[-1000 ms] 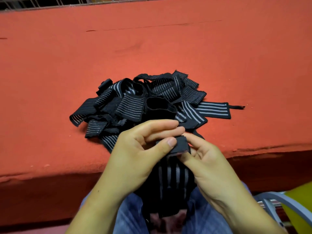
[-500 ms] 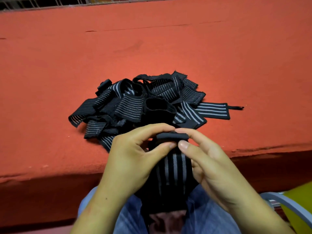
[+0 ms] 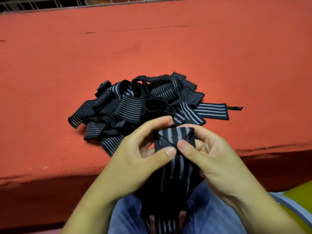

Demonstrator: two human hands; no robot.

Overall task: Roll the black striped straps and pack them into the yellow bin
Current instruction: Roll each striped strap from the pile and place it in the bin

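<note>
Packing station, workshop-like: red felt-covered desk [image 3: 219, 56] heaped with striped straps [image 3: 135, 105], wire grid [image 3: 50, 3] behind, yellow bin [image 3: 302, 195] beside.

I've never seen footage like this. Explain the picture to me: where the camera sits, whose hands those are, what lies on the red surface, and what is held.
There is no machine: a person works with bare hands, and one wide-angle camera worn on the head looks forward and down. The left hand and right hand pinch the folded end of a black striped strap, whose loose length hangs down over the jeans. On the red surface lies a tangled pile of straps, not yet rolled. The yellow-green shape at the lower right edge is probably the bin; only a corner shows.
</note>
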